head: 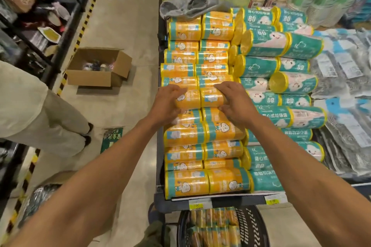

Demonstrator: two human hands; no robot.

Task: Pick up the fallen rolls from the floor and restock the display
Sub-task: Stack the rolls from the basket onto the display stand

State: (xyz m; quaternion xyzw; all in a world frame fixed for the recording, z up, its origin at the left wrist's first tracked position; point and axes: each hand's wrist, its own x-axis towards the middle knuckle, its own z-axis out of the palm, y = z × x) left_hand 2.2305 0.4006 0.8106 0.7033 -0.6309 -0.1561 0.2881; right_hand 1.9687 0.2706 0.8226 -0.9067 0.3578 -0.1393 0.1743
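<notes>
Hands: left hand (167,104) and right hand (235,106) are showing bare.
Forearms (100,172): both are showing bare.
Clothing: olive-green cloth (154,233) is peeking in low.

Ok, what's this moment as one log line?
step: restocking | left grip: holds left orange roll | right grip: holds right orange roll | place: at display

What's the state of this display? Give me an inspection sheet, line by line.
Surface: shelf packed with stacked rolls.
Job's things: orange rolls in two columns; teal rolls to their right; more rolls in basket below; none seen on floor.
Clutter: grey cloth on the far rolls.
Grippers: left hand and right hand each grip one of the top rolls, side by side.
Cables: nothing seen.
Surroundings: open box and a person in the aisle; bagged goods to the right.
</notes>
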